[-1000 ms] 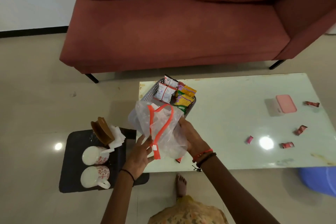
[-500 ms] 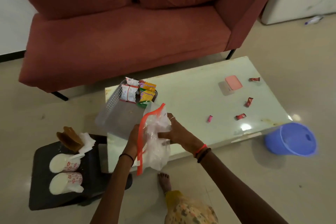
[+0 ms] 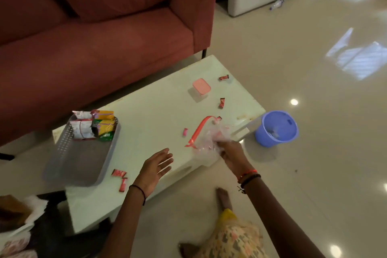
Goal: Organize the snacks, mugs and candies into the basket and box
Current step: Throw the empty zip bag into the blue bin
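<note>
Right hand clutches the crumpled plastic bag (its contents unreadable), left hand spread flat above the table

Right hand grips a crumpled clear plastic bag above the near edge of the table. The bag's red zip strip juts up just left of the grip. Left hand lies well left of the grip, fingers straight, palm up, holding nothing. A pink candy sits just left of the strip. Beyond the grip stands a pink-lidded box. Right of the grip, on the floor, stands a blue bucket. Far left is a grey basket, with snack packets at its far end.
</note>
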